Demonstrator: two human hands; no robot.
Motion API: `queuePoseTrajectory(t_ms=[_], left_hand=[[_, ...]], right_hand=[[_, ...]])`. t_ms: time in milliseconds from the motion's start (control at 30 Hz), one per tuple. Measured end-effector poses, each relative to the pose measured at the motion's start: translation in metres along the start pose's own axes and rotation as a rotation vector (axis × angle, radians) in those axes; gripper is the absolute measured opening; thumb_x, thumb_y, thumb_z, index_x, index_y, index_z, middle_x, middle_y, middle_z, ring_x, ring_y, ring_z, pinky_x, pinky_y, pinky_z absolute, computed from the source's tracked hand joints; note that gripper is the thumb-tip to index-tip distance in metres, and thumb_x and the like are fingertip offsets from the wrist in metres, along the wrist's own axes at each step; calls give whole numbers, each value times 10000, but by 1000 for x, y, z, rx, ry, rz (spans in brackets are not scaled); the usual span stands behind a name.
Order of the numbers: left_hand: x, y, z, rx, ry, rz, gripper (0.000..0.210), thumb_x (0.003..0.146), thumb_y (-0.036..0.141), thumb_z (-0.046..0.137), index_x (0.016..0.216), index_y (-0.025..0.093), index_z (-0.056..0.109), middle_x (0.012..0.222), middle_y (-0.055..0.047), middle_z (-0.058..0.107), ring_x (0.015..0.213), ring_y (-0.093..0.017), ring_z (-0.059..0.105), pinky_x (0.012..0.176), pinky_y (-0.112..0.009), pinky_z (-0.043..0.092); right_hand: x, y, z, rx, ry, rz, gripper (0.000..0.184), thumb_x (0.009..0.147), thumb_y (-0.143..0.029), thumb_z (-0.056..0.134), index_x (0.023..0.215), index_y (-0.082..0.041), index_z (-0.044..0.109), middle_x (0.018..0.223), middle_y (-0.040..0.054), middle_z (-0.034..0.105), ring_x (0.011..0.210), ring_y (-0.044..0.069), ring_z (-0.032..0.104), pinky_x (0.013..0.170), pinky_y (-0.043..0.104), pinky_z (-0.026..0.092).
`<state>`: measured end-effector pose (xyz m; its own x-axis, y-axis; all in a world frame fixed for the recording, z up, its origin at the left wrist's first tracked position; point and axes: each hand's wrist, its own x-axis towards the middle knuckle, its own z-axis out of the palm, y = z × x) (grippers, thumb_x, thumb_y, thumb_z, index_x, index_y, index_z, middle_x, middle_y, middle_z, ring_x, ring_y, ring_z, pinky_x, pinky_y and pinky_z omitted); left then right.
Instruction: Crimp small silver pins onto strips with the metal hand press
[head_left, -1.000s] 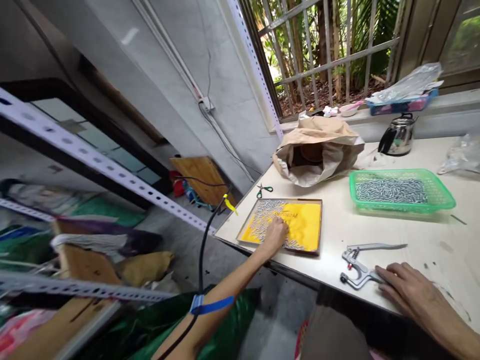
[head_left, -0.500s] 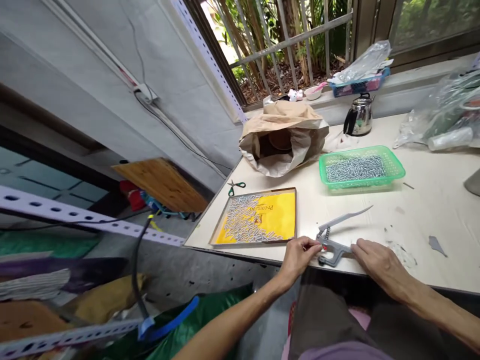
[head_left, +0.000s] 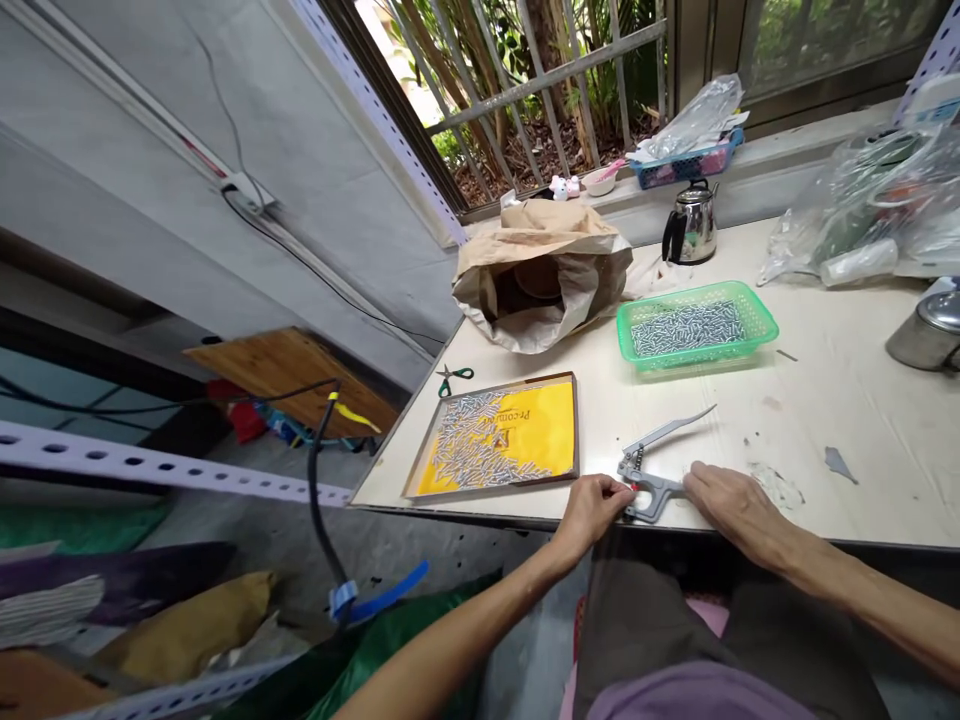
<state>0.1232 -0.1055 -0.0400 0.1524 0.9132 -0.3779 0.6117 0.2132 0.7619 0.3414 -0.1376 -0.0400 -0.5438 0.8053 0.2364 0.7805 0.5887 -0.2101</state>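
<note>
A grey metal hand-press plier (head_left: 661, 488) with a raised lever handle and a spring lies at the table's front edge. My right hand (head_left: 739, 508) is closed round the end of its lower handle. At the plier's jaw, the fingers of my left hand (head_left: 594, 512) are pinched together. A small red spot shows beside those fingertips; what they hold is too small to make out. Left of the plier is a shallow tray (head_left: 576, 425) with a yellow bottom, bearing many small silvery metal pins (head_left: 476, 445). More such pins fill a green plastic basket (head_left: 765, 330) further back.
Green-handled scissors (head_left: 454, 380) lie behind the tray. An open brown paper bag (head_left: 540, 265), a steel kettle (head_left: 691, 225) and clear plastic bags (head_left: 855, 215) stand at the back. At the right edge is a steel pot (head_left: 926, 335). A grey scrap (head_left: 840, 465) lies nearer.
The view has turned slightly right, so the table's things sit further left and more of the steel pot shows. Both hands keep the same places on the plier.
</note>
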Motion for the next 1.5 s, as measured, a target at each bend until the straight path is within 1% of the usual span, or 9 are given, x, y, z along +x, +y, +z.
queuePoseTrajectory(t_ms=[200, 400, 500, 633, 833, 1000, 1200, 1367, 1500], left_hand=[[2, 7, -7, 21, -174, -61, 261, 637, 346, 564, 501, 125, 547, 435, 61, 387, 472, -68, 330, 480, -209, 229], [2, 8, -6, 12, -185, -128, 301, 599, 389, 550, 446, 161, 426, 427, 66, 290, 468, -59, 250, 475, -231, 147], [3, 8, -5, 31, -160, -135, 295, 586, 386, 547, 442, 164, 416, 428, 66, 276, 469, -60, 250, 476, -230, 141], [3, 7, -5, 56, -157, -137, 274, 588, 366, 535, 439, 159, 433, 428, 62, 282, 472, -63, 262, 475, -226, 151], [3, 10, -5, 80, -148, -125, 262, 622, 333, 534, 453, 151, 450, 439, 66, 286, 478, -64, 268, 481, -222, 173], [-1, 8, -7, 188, -144, -102, 296, 711, 312, 545, 476, 142, 488, 459, 62, 324, 469, -72, 309, 493, -227, 224], [-12, 10, 9, 549, 137, 468, 149, 853, 273, 536, 886, 160, 627, 911, -62, 608, 849, -191, 558, 747, -298, 444], [16, 29, 30, 652, -16, 828, 517, 802, 338, 664, 1236, 152, 453, 1297, -153, 501, 1141, -276, 478, 952, -428, 433], [38, 42, 29, 713, -188, 884, 648, 761, 382, 711, 1276, 142, 398, 1229, -140, 537, 1084, -270, 505, 942, -418, 445]], right_hand=[[4, 2, 2, -2, -81, 4, 197, 838, -41, 404, 756, -208, 469, 748, 17, 539, 623, 146, 484, 564, 264, 332], [8, 12, -3, 53, -175, 40, 67, 882, -235, 495, 856, -203, 547, 871, 52, 587, 736, 175, 548, 589, 274, 410], [10, 28, -2, 27, -140, 42, 439, 799, -438, 621, 1150, -190, 531, 1153, 147, 568, 1014, 278, 544, 764, 382, 467], [17, 47, 1, -72, -131, 42, 866, 657, -625, 685, 1346, -175, 413, 1397, 217, 406, 1292, 381, 346, 953, 508, 378], [30, 44, -7, -118, -208, 60, 908, 559, -587, 770, 1277, -113, 479, 1231, 214, 545, 1132, 364, 492, 896, 475, 399], [32, 35, -17, -134, -205, 78, 679, 606, -526, 771, 1114, -128, 562, 1048, 150, 608, 953, 310, 534, 781, 417, 397], [27, 26, -18, -67, -197, 96, 398, 692, -377, 762, 959, -135, 593, 972, 107, 593, 907, 251, 520, 779, 361, 385], [26, 26, -16, -61, -273, 166, 497, 695, -373, 754, 1070, -99, 578, 1039, 141, 582, 964, 285, 511, 781, 380, 422], [25, 33, -20, -11, -365, 177, 705, 615, -371, 802, 1194, -78, 525, 1116, 170, 564, 996, 306, 508, 792, 386, 449]])
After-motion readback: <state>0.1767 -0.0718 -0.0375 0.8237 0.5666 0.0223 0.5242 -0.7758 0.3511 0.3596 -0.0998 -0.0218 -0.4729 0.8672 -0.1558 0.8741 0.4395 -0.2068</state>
